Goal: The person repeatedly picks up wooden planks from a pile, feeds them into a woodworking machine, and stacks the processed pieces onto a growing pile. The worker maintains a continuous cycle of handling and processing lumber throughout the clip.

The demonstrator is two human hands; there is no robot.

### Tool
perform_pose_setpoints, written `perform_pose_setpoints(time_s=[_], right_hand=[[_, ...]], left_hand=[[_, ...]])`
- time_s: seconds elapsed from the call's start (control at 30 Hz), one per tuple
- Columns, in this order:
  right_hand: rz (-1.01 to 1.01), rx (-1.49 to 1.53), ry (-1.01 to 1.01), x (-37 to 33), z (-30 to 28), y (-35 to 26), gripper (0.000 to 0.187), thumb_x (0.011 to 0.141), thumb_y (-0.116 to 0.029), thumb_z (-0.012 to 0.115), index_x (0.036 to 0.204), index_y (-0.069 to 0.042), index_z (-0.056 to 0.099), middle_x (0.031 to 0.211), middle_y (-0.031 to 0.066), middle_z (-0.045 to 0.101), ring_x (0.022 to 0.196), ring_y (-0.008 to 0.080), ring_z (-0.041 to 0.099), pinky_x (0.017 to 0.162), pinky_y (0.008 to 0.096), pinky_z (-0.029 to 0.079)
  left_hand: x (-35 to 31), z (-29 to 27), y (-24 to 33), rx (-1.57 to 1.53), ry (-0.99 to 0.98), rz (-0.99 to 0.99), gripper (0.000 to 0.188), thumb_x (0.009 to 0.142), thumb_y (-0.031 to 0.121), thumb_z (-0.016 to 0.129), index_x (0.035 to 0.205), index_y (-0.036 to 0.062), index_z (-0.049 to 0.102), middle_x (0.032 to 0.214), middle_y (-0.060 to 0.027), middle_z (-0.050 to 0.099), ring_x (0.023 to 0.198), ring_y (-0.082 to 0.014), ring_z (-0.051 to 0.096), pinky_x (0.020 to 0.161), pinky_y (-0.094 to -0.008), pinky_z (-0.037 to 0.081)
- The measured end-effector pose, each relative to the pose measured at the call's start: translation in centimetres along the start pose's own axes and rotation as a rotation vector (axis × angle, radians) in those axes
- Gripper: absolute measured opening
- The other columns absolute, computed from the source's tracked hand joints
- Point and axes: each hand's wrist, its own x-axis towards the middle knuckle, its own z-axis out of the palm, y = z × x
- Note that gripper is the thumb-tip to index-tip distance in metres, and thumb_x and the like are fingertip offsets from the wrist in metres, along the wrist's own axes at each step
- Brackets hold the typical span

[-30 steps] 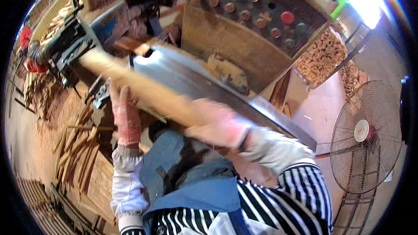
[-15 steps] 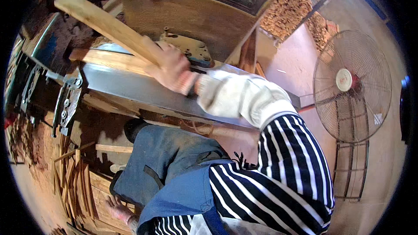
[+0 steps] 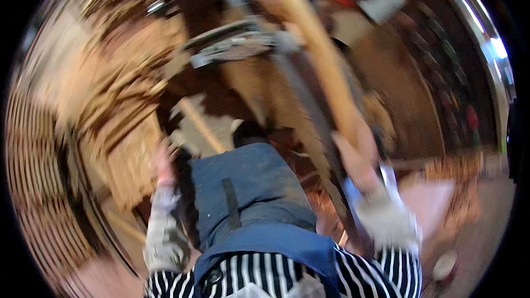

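Note:
The whole view is smeared by motion. My right hand (image 3: 359, 160) is closed round the near end of a long pale wooden board (image 3: 320, 55), which slants away to the upper left above the machine's metal bed (image 3: 306, 80). Another piece of wood shows at the board's far end, too blurred to make out well. On the left, my left hand (image 3: 164, 161) hangs beside a stack of wooden pieces (image 3: 130, 157). Its fingers look stretched out and apart, with nothing seen in them.
A metal bracket (image 3: 234, 47) juts from the machine's far left side. Loose wood strips (image 3: 121, 99) lie heaped on the left, and a single strip (image 3: 201, 124) lies low in front of my apron. A dark control panel (image 3: 441, 60) stands at the right.
The view has swung left, bringing the wood heap and my left hand further in. My right hand still grips the board; the second wood piece is no longer plainly under that hand.

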Motion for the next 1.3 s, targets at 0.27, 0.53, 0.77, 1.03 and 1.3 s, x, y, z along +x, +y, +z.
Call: perform_pose_setpoints(time_s=[0.27,0.53,0.77,1.03,1.3], right_hand=[[-0.394,-0.766,-0.110,-10.3,-4.0,4.0,0.044,0.097,-0.021,0.064,0.133,0.004,0.059,0.134,0.0295,0.057,0.125,0.0492,0.051,0.108,0.0578,0.040],[-0.540,-0.742,-0.054,11.2,5.1,2.6,0.043,0.107,-0.028,0.050,0.135,0.003,0.059,0.132,0.0280,0.059,0.119,0.0445,0.058,0.097,0.0506,0.052],[-0.543,-0.946,-0.167,20.7,11.1,-3.7,0.048,0.104,-0.033,0.055,0.138,0.001,0.057,0.135,0.0232,0.060,0.116,0.0424,0.058,0.098,0.0523,0.048],[-0.468,-0.953,-0.073,24.3,14.6,-3.5,0.051,0.104,-0.036,0.055,0.138,0.001,0.057,0.135,0.0216,0.060,0.119,0.0407,0.057,0.099,0.0507,0.047],[-0.493,-0.806,-0.023,22.6,14.4,-2.0,0.054,0.103,-0.040,0.055,0.138,0.001,0.057,0.136,0.0201,0.060,0.121,0.0390,0.056,0.100,0.0491,0.046]], left_hand=[[12.0,6.1,-9.3,0.356,0.165,-0.123,0.064,0.088,0.031,0.070,0.140,-0.0010,0.052,0.115,-0.0123,0.069,0.086,-0.0203,0.065,0.071,-0.0336,0.054],[22.8,7.3,-23.5,0.655,0.222,-0.659,0.076,0.076,0.038,0.077,0.138,0.0044,0.048,0.127,-0.0231,0.062,0.121,-0.0386,0.060,0.101,-0.0447,0.049],[31.1,5.1,-31.6,0.958,0.243,-0.907,0.101,0.071,0.040,0.082,0.151,0.0117,0.027,0.141,-0.0159,0.048,0.132,-0.0340,0.049,0.105,-0.0470,0.044],[34.9,4.1,-40.2,1.356,0.261,-0.701,0.085,0.085,0.031,0.073,0.151,0.0070,0.026,0.130,-0.0156,0.053,0.121,-0.0304,0.054,0.098,-0.0450,0.048],[33.0,3.8,-40.5,1.021,0.175,-0.769,0.064,0.080,0.020,0.077,0.135,0.0085,0.046,0.131,-0.0203,0.057,0.123,-0.0383,0.059,0.101,-0.0468,0.051]])
